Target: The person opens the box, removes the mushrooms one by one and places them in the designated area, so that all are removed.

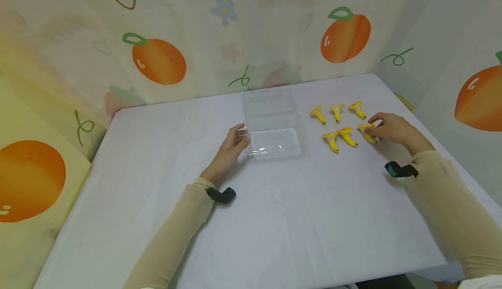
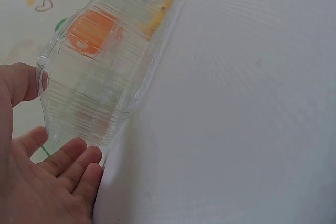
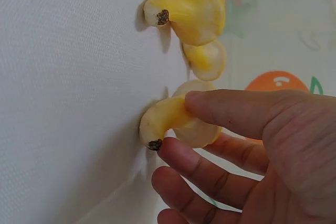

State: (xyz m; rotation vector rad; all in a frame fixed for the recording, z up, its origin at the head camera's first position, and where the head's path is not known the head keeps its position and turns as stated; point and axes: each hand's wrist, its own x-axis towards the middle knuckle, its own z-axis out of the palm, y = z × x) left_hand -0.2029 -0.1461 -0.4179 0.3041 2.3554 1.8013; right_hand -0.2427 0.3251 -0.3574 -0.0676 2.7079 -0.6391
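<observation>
A clear plastic clamshell box (image 1: 274, 138) lies with its lid (image 1: 270, 103) folded back on the white table. My left hand (image 1: 233, 143) is at its left edge. In the left wrist view, the thumb (image 2: 23, 82) overlaps the clear rim, while the other fingers stay loosely extended beside the box wall (image 2: 94, 87). At the right, my right hand (image 1: 392, 130) holds a yellow mushroom (image 3: 165, 119) with a dark stem tip, thumb on the stem and index finger against its other side. More yellow mushrooms (image 1: 331, 141) lie in two rows between box and right hand.
A white cloth (image 1: 164, 171) covers the table. Behind it hangs a curtain (image 1: 274, 32) printed with oranges and flowers. Dark wrist cameras (image 1: 221, 195) are strapped over both beige sleeves. The table's right edge runs close beyond the right hand.
</observation>
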